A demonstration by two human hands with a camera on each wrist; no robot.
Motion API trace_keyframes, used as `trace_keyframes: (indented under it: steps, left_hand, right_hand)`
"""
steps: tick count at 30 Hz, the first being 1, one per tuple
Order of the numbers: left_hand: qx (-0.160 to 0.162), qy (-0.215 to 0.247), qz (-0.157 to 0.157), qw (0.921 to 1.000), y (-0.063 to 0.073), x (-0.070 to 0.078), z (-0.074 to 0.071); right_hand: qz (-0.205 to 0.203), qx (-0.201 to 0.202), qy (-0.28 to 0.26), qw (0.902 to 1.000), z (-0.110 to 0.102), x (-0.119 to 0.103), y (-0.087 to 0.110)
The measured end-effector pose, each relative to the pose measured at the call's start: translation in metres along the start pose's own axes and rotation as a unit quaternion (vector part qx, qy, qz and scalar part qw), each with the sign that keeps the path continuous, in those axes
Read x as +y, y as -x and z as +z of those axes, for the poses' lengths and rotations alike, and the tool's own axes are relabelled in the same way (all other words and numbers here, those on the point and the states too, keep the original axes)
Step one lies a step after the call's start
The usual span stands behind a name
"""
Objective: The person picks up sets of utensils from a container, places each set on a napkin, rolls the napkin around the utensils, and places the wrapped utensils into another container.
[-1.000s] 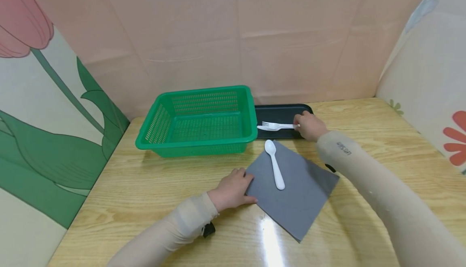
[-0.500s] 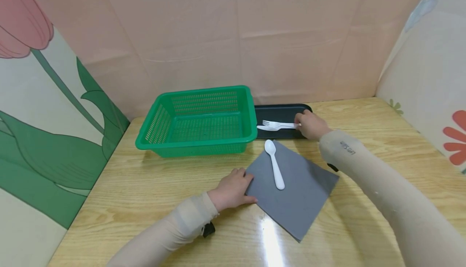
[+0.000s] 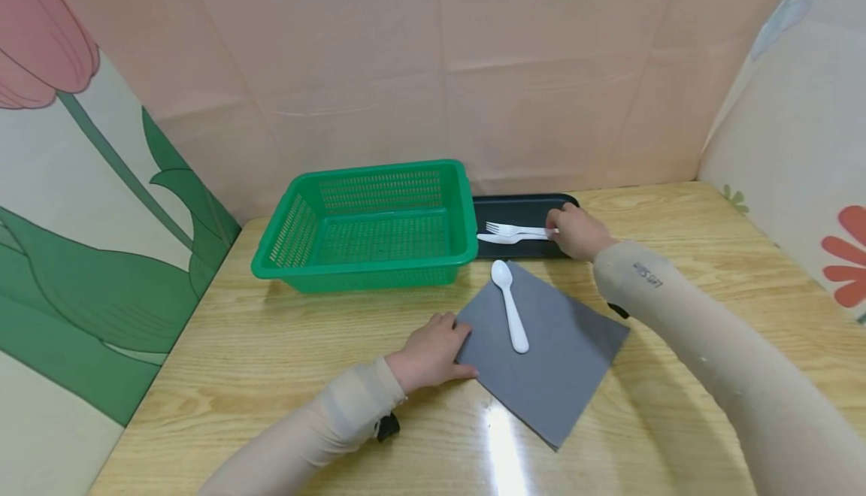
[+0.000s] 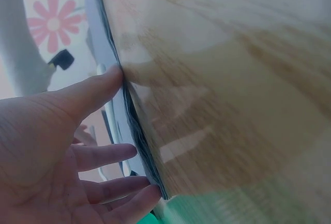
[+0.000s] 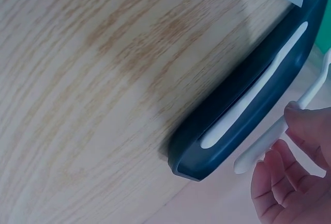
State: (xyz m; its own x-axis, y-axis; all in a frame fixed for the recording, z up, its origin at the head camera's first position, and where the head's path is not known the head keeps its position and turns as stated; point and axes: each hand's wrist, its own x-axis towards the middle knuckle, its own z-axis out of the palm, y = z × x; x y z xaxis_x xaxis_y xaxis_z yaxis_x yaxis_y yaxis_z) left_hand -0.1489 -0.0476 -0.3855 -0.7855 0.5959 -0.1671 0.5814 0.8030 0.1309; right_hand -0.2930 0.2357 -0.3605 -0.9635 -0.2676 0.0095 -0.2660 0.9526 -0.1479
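Note:
In the head view, my right hand is over the right part of a black tray. Thumb and fingers pinch the handle of a white plastic fork, seen lifted off the tray in the right wrist view. A white plastic knife lies inside the tray, below the fork. My left hand rests at the left corner of a grey folded napkin. Its thumb and extended fingers touch the napkin's edge in the left wrist view. On the napkin lies a white plastic spoon.
A green plastic basket stands left of the tray, its right rim overlapping the tray's left end in view. A pink sheet hangs behind the wooden table. Patterned panels stand at both sides.
The fork has shifted slightly in my right hand and now shows more apart from the knife. My left hand, the napkin and the spoon have stayed put.

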Motion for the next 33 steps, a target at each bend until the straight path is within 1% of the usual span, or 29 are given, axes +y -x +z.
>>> trace_keyframes:
  steps: [6, 20, 33]
  left_hand:
    - [0.002, 0.000, 0.000, 1.0000, 0.0001, 0.0001, 0.0000]
    - [0.003, -0.003, 0.002, 1.0000, -0.0002, -0.0003, 0.0006]
    - [0.003, -0.005, 0.003, 1.0000, -0.0008, -0.0003, 0.0009]
  right_hand:
    - [-0.004, 0.005, -0.001, 1.0000, -0.0014, -0.0005, 0.0008]
    - [-0.002, -0.012, -0.006, 0.9999, -0.0071, -0.0048, 0.0037]
    - [-0.025, 0.002, -0.007, 0.9997, -0.0076, -0.0065, 0.0078]
